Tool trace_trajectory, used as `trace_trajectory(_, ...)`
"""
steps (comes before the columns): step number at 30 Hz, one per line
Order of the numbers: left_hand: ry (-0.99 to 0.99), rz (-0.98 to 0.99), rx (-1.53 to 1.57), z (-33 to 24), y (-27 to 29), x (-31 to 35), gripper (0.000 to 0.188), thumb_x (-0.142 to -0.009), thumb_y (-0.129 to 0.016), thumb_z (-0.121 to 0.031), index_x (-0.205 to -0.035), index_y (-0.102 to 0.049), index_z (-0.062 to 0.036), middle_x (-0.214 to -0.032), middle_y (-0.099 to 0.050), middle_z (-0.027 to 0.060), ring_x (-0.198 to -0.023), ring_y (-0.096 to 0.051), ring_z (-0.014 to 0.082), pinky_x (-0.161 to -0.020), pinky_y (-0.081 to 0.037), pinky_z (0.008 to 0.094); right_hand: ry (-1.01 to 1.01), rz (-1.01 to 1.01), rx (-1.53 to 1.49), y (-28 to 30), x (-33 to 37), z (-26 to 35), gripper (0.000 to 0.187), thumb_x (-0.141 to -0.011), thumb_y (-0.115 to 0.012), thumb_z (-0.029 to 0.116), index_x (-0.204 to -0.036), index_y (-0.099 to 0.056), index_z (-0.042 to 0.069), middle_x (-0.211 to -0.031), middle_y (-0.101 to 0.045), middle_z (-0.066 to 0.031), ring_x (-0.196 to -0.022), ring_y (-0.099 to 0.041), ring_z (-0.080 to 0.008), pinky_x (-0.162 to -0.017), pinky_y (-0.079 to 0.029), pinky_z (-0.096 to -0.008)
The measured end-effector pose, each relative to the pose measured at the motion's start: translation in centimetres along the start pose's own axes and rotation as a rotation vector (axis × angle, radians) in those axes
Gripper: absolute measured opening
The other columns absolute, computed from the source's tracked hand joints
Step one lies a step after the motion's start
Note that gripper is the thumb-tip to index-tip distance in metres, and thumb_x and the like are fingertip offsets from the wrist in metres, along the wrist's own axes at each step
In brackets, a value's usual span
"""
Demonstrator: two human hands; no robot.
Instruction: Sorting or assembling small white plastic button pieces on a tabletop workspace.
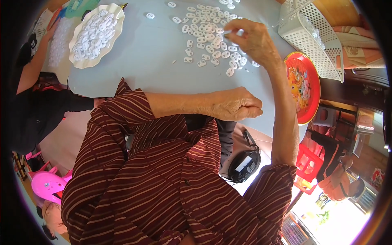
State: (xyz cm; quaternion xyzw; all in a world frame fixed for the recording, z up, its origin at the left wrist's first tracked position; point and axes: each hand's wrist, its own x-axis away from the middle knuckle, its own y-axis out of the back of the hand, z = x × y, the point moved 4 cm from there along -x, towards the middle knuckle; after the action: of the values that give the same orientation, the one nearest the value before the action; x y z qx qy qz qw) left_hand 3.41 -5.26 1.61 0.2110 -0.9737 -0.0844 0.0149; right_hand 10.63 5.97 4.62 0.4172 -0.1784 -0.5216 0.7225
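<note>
Many small white plastic pieces (209, 37), oval with two holes, lie scattered across the far middle of the grey-blue table (134, 53). A few at the pile's near edge are squarer, with a notch. Over the pile's right side is my right hand (255, 40), its thumb and forefinger curved with a gap between the tips; I see nothing between them. My left hand (239, 105) is closed near the table's front edge, fingers curled; whatever it may hold is hidden.
A scalloped cream dish (119, 18) heaped with white pieces stands at the far left, beside another person's arm (32, 67). To the right are a red patterned round tray (314, 81) and a white perforated basket (326, 65). A black bag (245, 163) is below the table.
</note>
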Motion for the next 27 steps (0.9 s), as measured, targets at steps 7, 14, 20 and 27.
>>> trace_trajectory(7, -0.069, -0.021, 0.009, 0.0, -0.1, -0.2, 0.025, -0.090, -0.052, -0.024, -0.087, -0.057, 0.0008, -0.075, -0.056, 0.0200, -0.073, -0.054, 0.0355, -0.069, -0.042, 0.0405, 0.044, 0.068, 0.036, -0.6, 1.2, 0.3, 0.020, -0.073, -0.068, 0.014, -0.092, -0.066, 0.008, -0.079, -0.063, -0.0104, -0.076, -0.062, -0.0244, -0.070, -0.049, -0.0346)
trace_trajectory(14, -0.120, -0.088, 0.019, 1.0, -0.3, -0.1, 0.018, -0.089, -0.054, -0.017, -0.086, -0.057, 0.0004, -0.070, -0.054, 0.0173, -0.068, -0.052, 0.0308, -0.066, -0.041, 0.0385, 0.065, 0.151, -0.063, -1.8, 2.3, 2.7, 0.012, -0.072, -0.067, 0.009, -0.084, -0.067, 0.006, -0.077, -0.063, -0.0080, -0.066, -0.058, -0.0210, -0.063, -0.048, -0.0331)
trace_trajectory(20, -0.228, -0.157, 0.129, 1.3, -0.9, -0.5, 0.020, -0.086, -0.055, -0.016, -0.076, -0.057, 0.0020, -0.063, -0.057, 0.0169, -0.061, -0.055, 0.0310, -0.063, -0.042, 0.0386, 0.092, 0.207, 0.097, -2.0, 3.4, 3.8, 0.007, -0.072, -0.065, 0.009, -0.077, -0.068, 0.005, -0.075, -0.064, -0.0134, -0.069, -0.062, -0.0298, -0.067, -0.051, -0.0380)
trace_trajectory(27, -0.242, -0.035, 0.099, 1.2, -1.0, -0.4, 0.019, -0.089, -0.052, -0.012, -0.103, -0.057, -0.0008, -0.091, -0.061, 0.0103, -0.088, -0.056, 0.0200, -0.081, -0.044, 0.0342, 0.070, 0.199, 0.200, -2.5, 3.9, 4.0, 0.009, -0.075, -0.062, 0.010, -0.081, -0.065, 0.003, -0.080, -0.063, -0.0100, -0.072, -0.061, -0.0286, -0.068, -0.049, -0.0377)
